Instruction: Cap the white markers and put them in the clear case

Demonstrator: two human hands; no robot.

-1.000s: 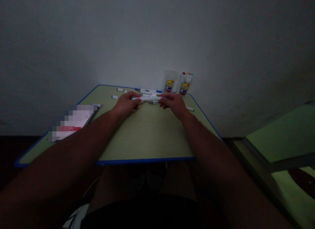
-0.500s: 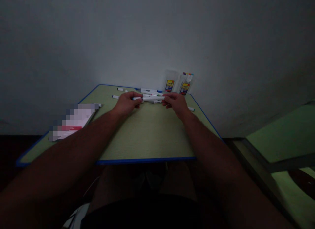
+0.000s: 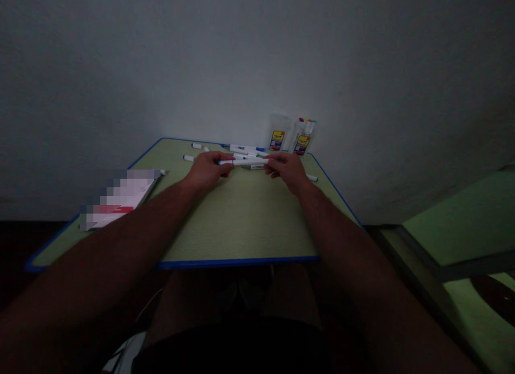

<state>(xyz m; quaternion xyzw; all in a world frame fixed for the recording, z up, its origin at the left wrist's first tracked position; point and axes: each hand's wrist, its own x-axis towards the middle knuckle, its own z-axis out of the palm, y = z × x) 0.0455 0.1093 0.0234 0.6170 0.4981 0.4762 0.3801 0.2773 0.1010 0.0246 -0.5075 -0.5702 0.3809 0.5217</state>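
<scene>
A white marker pen [image 3: 250, 162] lies level between my two hands above the far part of the table. My left hand [image 3: 209, 167] pinches its left end, where a bluish cap part shows at the fingers. My right hand [image 3: 285, 167] is closed on the other end, with the fingertips wrapped round it. Behind and beneath it, several more white markers [image 3: 243, 148] lie loosely on the tabletop, partly hidden by my hands. One marker with a dark end [image 3: 188, 158] pokes out left of my left hand. Another with a green end [image 3: 312, 178] shows past my right wrist.
The light wooden table [image 3: 241, 224] has a blue rim and stands against a grey wall. A clear case [image 3: 277, 132] leans at the back, beside a second case [image 3: 304, 138] holding coloured-tip markers. A white and red packet or booklet [image 3: 129, 194], partly blurred out, lies at the left.
Both hands keep their hold on the marker. The left fingers have shifted very slightly along its end, showing a little more of the marker; the rest looks the same.
</scene>
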